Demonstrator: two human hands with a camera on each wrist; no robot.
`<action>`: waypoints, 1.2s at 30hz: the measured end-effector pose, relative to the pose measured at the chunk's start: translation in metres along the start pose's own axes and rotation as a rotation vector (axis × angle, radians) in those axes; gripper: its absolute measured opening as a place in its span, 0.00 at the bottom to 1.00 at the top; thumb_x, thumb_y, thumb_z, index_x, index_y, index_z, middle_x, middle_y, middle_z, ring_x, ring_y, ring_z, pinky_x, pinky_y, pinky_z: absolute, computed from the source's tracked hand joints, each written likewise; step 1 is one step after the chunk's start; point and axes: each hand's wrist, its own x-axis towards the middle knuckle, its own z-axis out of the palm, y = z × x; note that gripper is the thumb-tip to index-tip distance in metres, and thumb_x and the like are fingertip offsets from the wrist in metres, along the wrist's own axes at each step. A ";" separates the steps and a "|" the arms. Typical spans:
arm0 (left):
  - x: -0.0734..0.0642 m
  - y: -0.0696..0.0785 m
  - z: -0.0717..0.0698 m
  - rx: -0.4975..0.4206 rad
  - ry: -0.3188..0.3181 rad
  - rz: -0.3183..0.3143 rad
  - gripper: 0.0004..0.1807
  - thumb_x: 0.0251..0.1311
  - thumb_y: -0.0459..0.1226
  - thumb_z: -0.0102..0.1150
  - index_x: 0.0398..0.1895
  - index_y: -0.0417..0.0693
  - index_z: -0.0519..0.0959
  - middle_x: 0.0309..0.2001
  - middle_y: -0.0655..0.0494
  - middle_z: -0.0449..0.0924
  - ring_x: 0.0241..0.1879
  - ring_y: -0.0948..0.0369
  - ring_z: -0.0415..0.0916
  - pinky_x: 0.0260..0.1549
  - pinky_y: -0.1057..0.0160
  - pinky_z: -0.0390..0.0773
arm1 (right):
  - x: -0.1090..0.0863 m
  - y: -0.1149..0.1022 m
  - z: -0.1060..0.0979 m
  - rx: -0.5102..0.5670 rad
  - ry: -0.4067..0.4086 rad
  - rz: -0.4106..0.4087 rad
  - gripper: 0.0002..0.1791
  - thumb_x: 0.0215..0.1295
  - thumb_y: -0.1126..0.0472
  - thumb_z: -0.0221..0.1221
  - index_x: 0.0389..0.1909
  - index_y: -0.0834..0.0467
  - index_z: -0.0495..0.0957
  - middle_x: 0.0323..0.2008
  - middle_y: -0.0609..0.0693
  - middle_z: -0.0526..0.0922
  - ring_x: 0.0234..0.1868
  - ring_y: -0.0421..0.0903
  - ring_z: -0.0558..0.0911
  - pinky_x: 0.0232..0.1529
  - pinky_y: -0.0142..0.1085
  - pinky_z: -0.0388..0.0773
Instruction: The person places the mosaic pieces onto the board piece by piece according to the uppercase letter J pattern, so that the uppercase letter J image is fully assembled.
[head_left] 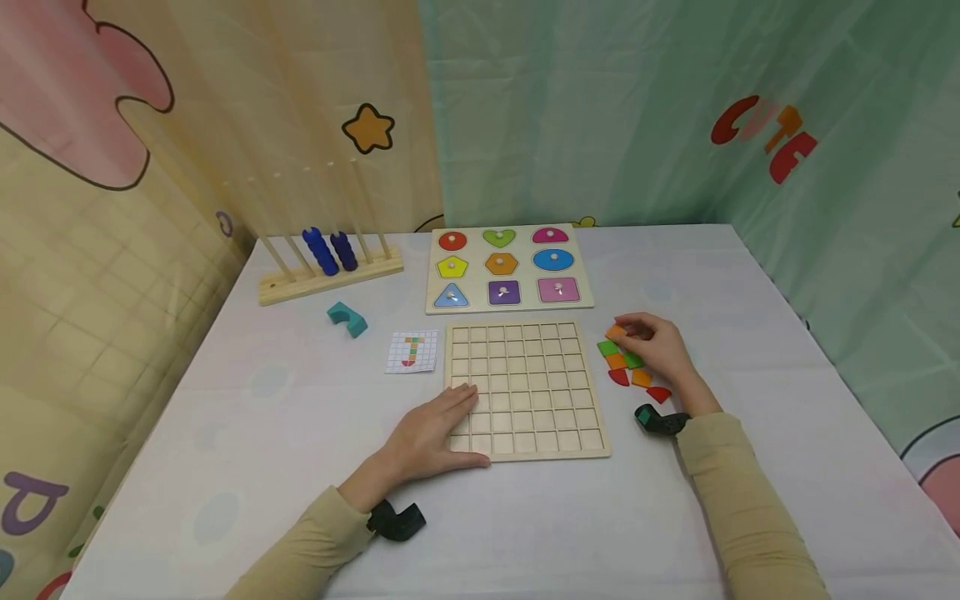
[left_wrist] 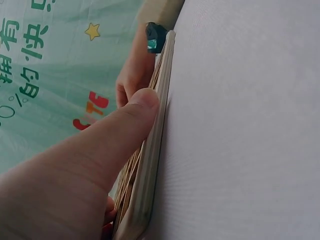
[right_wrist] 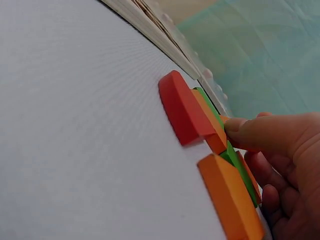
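Observation:
My left hand [head_left: 431, 433] rests with straight fingers on the lower left of a wooden grid board [head_left: 528, 400]. In the left wrist view its thumb [left_wrist: 145, 100] lies over the board's edge. To the right of the board, my right hand [head_left: 663, 350] pinches an orange tile [head_left: 615, 332] between thumb and fingertips. Around and below that hand lie green tiles [head_left: 606, 348], more orange tiles [head_left: 641, 378] and two red rounded pieces [head_left: 618, 377]. The right wrist view shows a red piece [right_wrist: 182, 110] close up, beside the thumb.
Left of the board lies a pattern card [head_left: 412, 352] with a J-like figure. Behind stands a knobbed shape puzzle [head_left: 510, 306]. A peg stand [head_left: 333, 283] with blue beads is at the back left, a teal arch-shaped block [head_left: 347, 319] in front of it.

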 end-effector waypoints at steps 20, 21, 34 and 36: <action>0.000 -0.003 0.001 0.039 -0.001 0.021 0.56 0.49 0.71 0.50 0.69 0.37 0.58 0.71 0.47 0.54 0.70 0.55 0.49 0.67 0.61 0.53 | 0.003 -0.055 0.013 0.068 -0.189 -0.007 0.21 0.57 0.48 0.65 0.45 0.60 0.81 0.43 0.55 0.82 0.43 0.50 0.79 0.41 0.32 0.78; 0.000 -0.003 0.001 0.040 -0.002 0.020 0.56 0.49 0.71 0.50 0.69 0.37 0.58 0.71 0.47 0.54 0.70 0.55 0.49 0.67 0.60 0.53 | 0.004 -0.060 0.017 0.063 -0.219 -0.019 0.20 0.58 0.49 0.65 0.45 0.59 0.81 0.43 0.55 0.82 0.43 0.50 0.80 0.43 0.35 0.78; 0.000 -0.003 0.002 0.038 -0.016 -0.008 0.55 0.49 0.72 0.48 0.70 0.40 0.58 0.71 0.50 0.53 0.71 0.57 0.48 0.67 0.60 0.54 | 0.026 -0.119 0.074 0.024 -0.409 -0.158 0.11 0.62 0.58 0.61 0.42 0.59 0.84 0.40 0.52 0.84 0.42 0.48 0.79 0.47 0.41 0.77; 0.000 -0.003 0.002 0.036 -0.020 -0.014 0.56 0.49 0.72 0.48 0.70 0.40 0.58 0.72 0.50 0.53 0.71 0.58 0.47 0.67 0.60 0.54 | 0.027 -0.124 0.082 -0.001 -0.418 -0.160 0.11 0.62 0.58 0.61 0.42 0.59 0.84 0.40 0.52 0.84 0.42 0.48 0.79 0.47 0.41 0.77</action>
